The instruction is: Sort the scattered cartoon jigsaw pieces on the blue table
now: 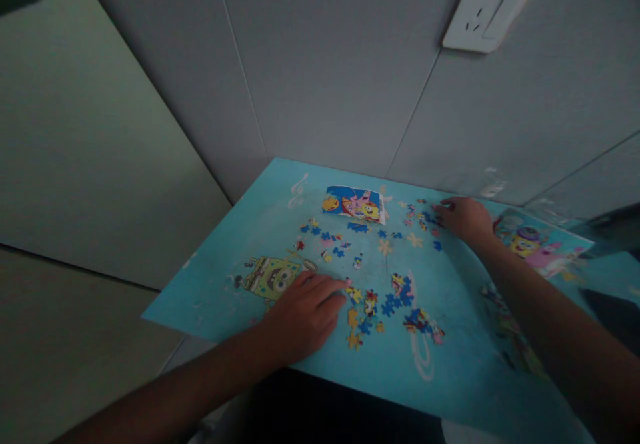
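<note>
My left hand (311, 314) lies low over the table, index finger stretched toward a cluster of jigsaw pieces (354, 317); its fingertip touches or nearly touches the edge of that cluster. The other fingers are loosely bent, and no piece shows in them. Farther off, my right hand (464, 217) is at the back right, fingertips drawn together beside loose jigsaw pieces (423, 217). Whatever those fingertips hold is too small to make out. Joined blue pieces (395, 303) and a mixed pile (424, 324) lie to the right of my left hand.
A picture card (353, 204) lies toward the back of the light-blue table (225, 244). Another cartoon picture (543, 244) is beyond my right forearm, near a dark flat object (613, 317). A grey wall (330, 84) with a socket (493, 11) borders the table's back edge.
</note>
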`<state>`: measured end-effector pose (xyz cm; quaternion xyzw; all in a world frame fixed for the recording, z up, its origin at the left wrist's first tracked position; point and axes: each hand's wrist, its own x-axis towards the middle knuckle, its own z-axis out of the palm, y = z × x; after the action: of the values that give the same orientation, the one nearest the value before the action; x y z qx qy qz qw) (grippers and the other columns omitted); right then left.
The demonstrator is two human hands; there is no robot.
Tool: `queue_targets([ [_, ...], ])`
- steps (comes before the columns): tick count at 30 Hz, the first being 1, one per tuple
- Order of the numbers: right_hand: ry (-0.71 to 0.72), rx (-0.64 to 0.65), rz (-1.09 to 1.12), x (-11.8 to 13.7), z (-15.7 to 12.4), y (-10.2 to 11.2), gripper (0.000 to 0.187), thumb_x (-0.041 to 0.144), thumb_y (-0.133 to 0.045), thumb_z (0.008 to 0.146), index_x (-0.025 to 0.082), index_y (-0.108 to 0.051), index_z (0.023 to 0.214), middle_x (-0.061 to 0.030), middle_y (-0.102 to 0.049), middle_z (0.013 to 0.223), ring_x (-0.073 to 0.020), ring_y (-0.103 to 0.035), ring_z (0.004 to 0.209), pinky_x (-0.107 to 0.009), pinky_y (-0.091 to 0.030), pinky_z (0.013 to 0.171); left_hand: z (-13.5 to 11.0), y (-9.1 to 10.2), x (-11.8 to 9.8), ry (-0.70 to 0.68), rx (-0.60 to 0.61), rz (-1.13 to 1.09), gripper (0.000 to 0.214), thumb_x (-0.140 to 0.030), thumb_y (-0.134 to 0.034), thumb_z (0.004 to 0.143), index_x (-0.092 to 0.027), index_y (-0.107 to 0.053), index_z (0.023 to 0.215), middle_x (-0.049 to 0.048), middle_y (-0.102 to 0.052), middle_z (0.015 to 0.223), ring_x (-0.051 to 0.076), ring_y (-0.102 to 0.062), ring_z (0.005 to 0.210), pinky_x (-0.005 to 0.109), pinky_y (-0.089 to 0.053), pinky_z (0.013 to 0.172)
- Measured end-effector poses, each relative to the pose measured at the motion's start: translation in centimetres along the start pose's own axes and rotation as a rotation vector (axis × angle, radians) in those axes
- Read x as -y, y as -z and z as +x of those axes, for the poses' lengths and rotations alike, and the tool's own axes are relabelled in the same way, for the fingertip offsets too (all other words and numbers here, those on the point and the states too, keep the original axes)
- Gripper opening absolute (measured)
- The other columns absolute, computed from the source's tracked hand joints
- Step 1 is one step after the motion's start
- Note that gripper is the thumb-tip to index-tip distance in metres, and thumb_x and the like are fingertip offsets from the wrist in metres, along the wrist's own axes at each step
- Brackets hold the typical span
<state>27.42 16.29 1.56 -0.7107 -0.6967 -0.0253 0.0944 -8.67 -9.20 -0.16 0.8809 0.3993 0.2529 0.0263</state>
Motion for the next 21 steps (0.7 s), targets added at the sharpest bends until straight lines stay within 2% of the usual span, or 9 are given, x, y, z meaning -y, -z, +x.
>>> queue_targets([
  [3, 0.082, -0.036, 0.054, 1.3, -2.2, 1.3, 0.038, 0.040, -0.050, 0.093, 0.018, -0.073, 0.112, -0.0144, -0.075, 0.099, -0.0292, -0.068, 0.086, -0.037, -0.046, 0.074, -0.4, -0.3, 0.3, 0.082, -0.035, -0.015, 0.022, -0.015, -0.052, 0.093, -0.017, -0.064, 0.112, 0.0102, -0.064, 0.124, 0.023, -0.059, 0.109, 0.045, -0.045, 0.099],
  [5, 0.219, -0.020, 0.148, 3.0, -4.7, 2.3, 0.037, 0.038, -0.048, 0.095, 0.018, -0.073, 0.113, -0.0117, -0.075, 0.097, -0.0252, -0.067, 0.082, -0.035, -0.047, 0.076, -0.6, -0.5, 0.6, 0.128, -0.079, -0.010, 0.022, -0.015, -0.052, 0.094, -0.018, -0.064, 0.111, 0.0098, -0.065, 0.120, 0.023, -0.059, 0.108, 0.044, -0.046, 0.098],
  [7, 0.443, 0.087, 0.274, 5.4, -7.9, 3.4, 0.031, 0.036, -0.049, 0.095, 0.020, -0.075, 0.105, -0.0089, -0.074, 0.099, -0.0215, -0.066, 0.080, -0.033, -0.048, 0.078, -0.6, -0.6, 1.0, 0.182, -0.112, 0.018, 0.020, -0.015, -0.053, 0.093, -0.019, -0.065, 0.109, 0.0087, -0.066, 0.117, 0.023, -0.059, 0.108, 0.045, -0.046, 0.098],
  [9, 0.640, 0.247, 0.380, 8.0, -11.0, 4.2, 0.027, 0.034, -0.051, 0.095, 0.023, -0.075, 0.102, -0.0071, -0.072, 0.098, -0.0201, -0.065, 0.081, -0.032, -0.048, 0.078, -0.5, -0.6, 1.4, 0.248, -0.121, 0.049, 0.017, -0.018, -0.055, 0.093, -0.019, -0.066, 0.106, 0.0076, -0.066, 0.115, 0.023, -0.060, 0.106, 0.046, -0.046, 0.097],
  [11, 0.747, 0.334, 0.428, 10.5, -13.6, 4.7, 0.022, 0.033, -0.056, 0.093, 0.024, -0.074, 0.104, -0.0072, -0.071, 0.097, -0.0210, -0.064, 0.086, -0.032, -0.048, 0.080, -0.3, -0.5, 1.7, 0.303, -0.115, 0.059, 0.014, -0.022, -0.058, 0.092, -0.020, -0.067, 0.103, 0.0066, -0.067, 0.112, 0.023, -0.060, 0.104, 0.047, -0.046, 0.096],
  [15, 0.833, 0.443, 0.460, 13.7, -16.1, 4.5, 0.021, 0.037, -0.061, 0.092, 0.024, -0.073, 0.105, -0.0063, -0.069, 0.094, -0.0215, -0.063, 0.090, -0.032, -0.047, 0.082, -0.1, -0.4, 1.7, 0.325, -0.073, 0.052, 0.013, -0.029, -0.065, 0.090, -0.021, -0.069, 0.099, 0.0058, -0.067, 0.109, 0.024, -0.058, 0.104, 0.047, -0.044, 0.096],
  [21, 0.809, 0.511, 0.467, 14.7, -16.4, 3.4, 0.025, 0.036, -0.073, 0.083, 0.025, -0.072, 0.106, -0.0048, -0.067, 0.098, -0.0202, -0.061, 0.089, -0.030, -0.045, 0.079, 0.0, -0.3, 1.1, 0.308, -0.024, 0.050, 0.015, -0.034, -0.066, 0.090, -0.020, -0.069, 0.097, 0.0051, -0.067, 0.106, 0.024, -0.058, 0.100, 0.047, -0.043, 0.093],
])
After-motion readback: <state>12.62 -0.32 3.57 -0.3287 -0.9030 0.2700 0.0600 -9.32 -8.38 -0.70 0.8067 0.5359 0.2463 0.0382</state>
